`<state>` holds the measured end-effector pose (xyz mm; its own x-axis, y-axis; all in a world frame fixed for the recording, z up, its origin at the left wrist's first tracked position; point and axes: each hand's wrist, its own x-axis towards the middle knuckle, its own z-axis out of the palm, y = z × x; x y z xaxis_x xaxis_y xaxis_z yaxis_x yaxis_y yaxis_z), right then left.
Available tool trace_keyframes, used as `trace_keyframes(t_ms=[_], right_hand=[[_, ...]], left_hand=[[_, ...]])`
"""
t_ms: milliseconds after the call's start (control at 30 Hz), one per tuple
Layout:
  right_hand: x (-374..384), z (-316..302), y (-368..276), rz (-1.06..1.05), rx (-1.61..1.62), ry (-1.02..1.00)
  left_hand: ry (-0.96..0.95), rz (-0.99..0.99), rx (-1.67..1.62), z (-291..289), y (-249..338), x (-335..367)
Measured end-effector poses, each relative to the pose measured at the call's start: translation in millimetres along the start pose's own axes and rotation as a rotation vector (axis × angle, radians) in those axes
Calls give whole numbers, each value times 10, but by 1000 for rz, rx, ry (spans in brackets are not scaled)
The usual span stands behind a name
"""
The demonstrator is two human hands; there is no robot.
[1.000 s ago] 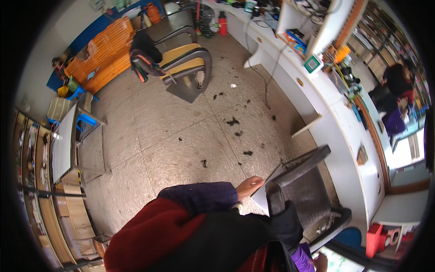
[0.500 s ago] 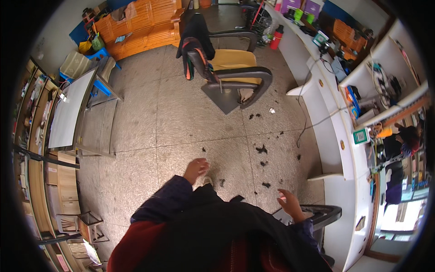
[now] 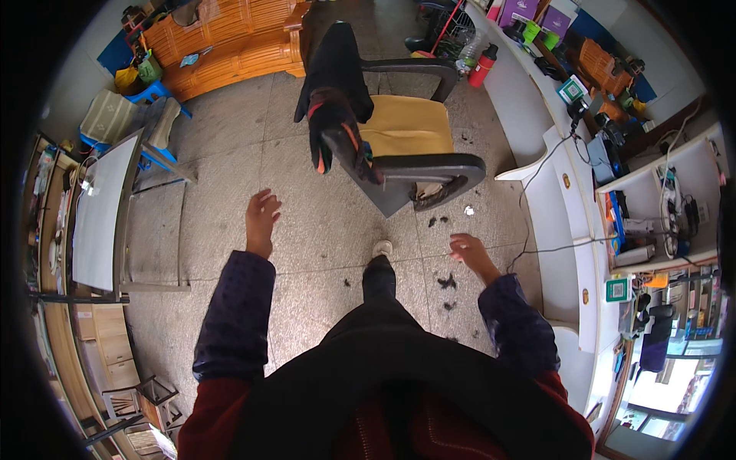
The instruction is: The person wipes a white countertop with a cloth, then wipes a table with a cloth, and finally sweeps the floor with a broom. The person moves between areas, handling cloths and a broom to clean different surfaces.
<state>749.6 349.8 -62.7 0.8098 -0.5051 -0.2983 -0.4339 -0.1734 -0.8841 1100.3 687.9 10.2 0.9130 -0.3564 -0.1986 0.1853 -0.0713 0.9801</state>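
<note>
My left hand (image 3: 263, 218) is held out over the floor, fingers apart and a little bent, with nothing in it. To the right, my right hand (image 3: 474, 254) also hangs in the air, holding nothing, its fingers loosely curled but apart. Ahead of both stands an armchair (image 3: 406, 126) with a yellow seat and black armrests. Dark garments or cloths (image 3: 333, 77), one with orange edging, drape over its backrest. Neither hand touches the chair; the right is nearer its close armrest. My foot in a pale shoe (image 3: 382, 248) is stepped forward between the hands.
Dark hair clumps (image 3: 446, 283) lie on the floor (image 3: 222, 207). A white counter (image 3: 563, 238) runs along the right, with a black cable (image 3: 524, 207) hanging down. At left stands a white-topped table (image 3: 103, 222); a wooden bench (image 3: 230, 46) and red bottle (image 3: 483, 65) are farther off.
I have stepped forward, so the chair is closer. Both hands have swung forward and farther from my body, the left also moving left. The pale shoe now shows clearly ahead.
</note>
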Motion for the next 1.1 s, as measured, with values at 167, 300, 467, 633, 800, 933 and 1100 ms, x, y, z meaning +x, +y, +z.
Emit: trace_keyframes(t_ms=[167,300,467,633,800,933,1100], right_hand=[[1791,-266,4,433,335,308],[2842,-360,197,656,604,363],[3249,-307,547,552,-281,156],[3350,-564,490,940,519,717],[3428,-1123,611,834,463,625],[3321,-983,419,568,-20,578],[2820,49,-1032,207,45,250]], left_hand=[[55,234,311,693,285,1301],[164,200,562,1308,366,2302],[-104,295,630,1796,321,2871],[-189,102,1035,1904,406,2409],[-386,21,908,2081,525,1877],[-668,-134,999,2051,616,1844],[-923,92,895,1780,667,2165]])
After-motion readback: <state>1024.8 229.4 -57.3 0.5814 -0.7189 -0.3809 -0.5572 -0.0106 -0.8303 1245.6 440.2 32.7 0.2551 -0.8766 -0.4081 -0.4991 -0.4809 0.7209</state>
